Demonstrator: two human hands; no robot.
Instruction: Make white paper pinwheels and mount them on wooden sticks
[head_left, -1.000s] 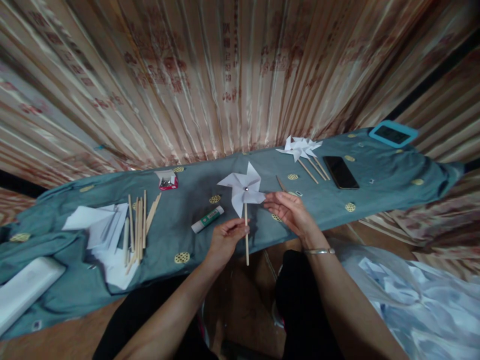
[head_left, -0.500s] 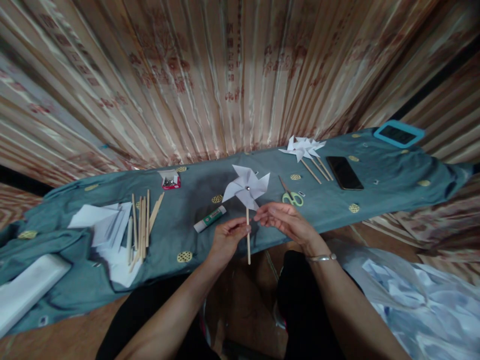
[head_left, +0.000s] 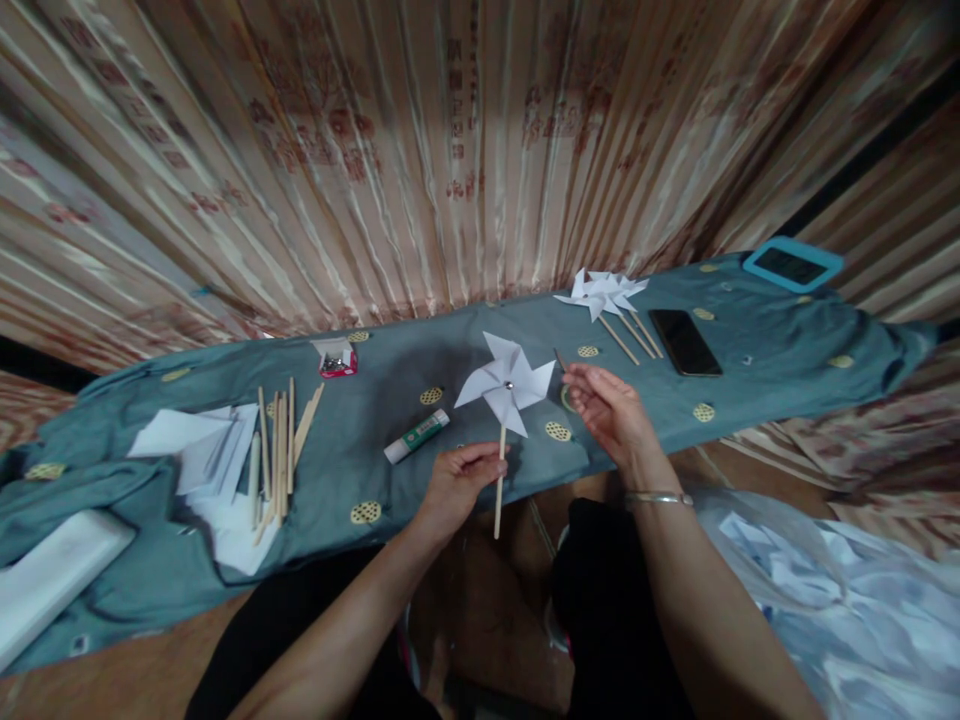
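Note:
My left hand [head_left: 455, 480] is closed round the wooden stick of a white paper pinwheel [head_left: 507, 383], holding it upright over the front edge of a blue-green cloth [head_left: 375, 420]. My right hand [head_left: 611, 408] hovers just right of the pinwheel's blades with its fingers spread and nothing in them. A metal pin shows at the pinwheel's centre. A glue stick [head_left: 416, 436] lies on the cloth to the left of the pinwheel.
Several finished pinwheels [head_left: 604, 295] lie at the back right beside a black phone [head_left: 684, 341] and a blue-framed device [head_left: 792, 264]. Wooden sticks [head_left: 281, 445], white paper sheets [head_left: 199, 450] and a small box of pins [head_left: 335, 358] lie at the left. A striped curtain hangs behind.
The pinwheel's blades have turned. My right hand moved from under the blades up and to the right of them. The scissors that showed half a second ago are now hidden behind it.

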